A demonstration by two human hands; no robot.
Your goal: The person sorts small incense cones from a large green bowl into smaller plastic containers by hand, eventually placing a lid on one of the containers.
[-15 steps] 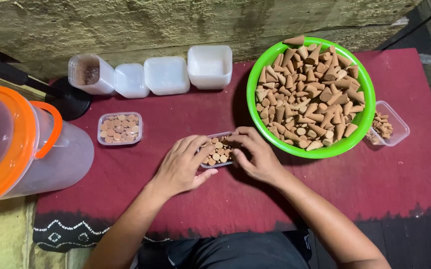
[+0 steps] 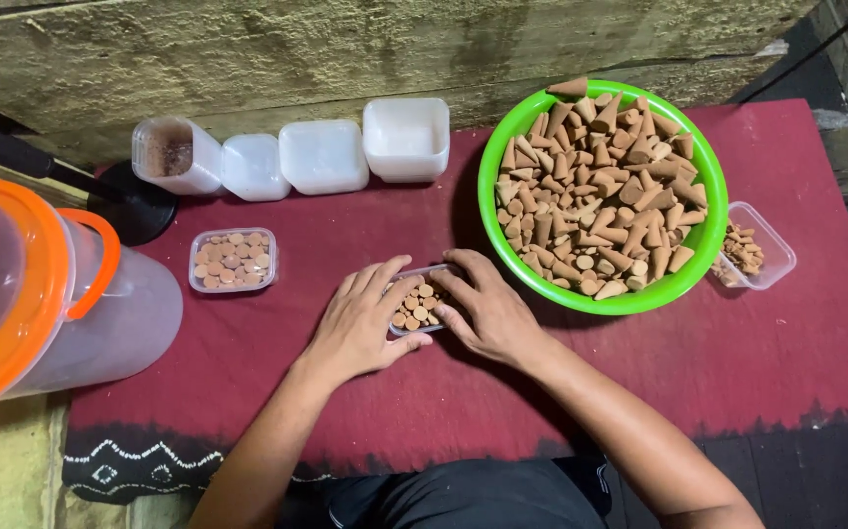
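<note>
Both hands close around a small clear box point(image 2: 418, 302) of brown cones on the red cloth point(image 2: 345, 392), just left of the green bowl point(image 2: 698, 245). The left hand point(image 2: 360, 323) cups the box's left side, fingers together and curled against its wall; the right hand point(image 2: 487, 309) covers the right end, fingertips pressed on the cones, hiding that edge. Only the middle of the box shows. Behind the bowl, a second clear box point(image 2: 757, 257) is half hidden. A filled box point(image 2: 233, 260) lies well apart to the left, near a jug point(image 2: 71, 304) cut off by the frame.
</note>
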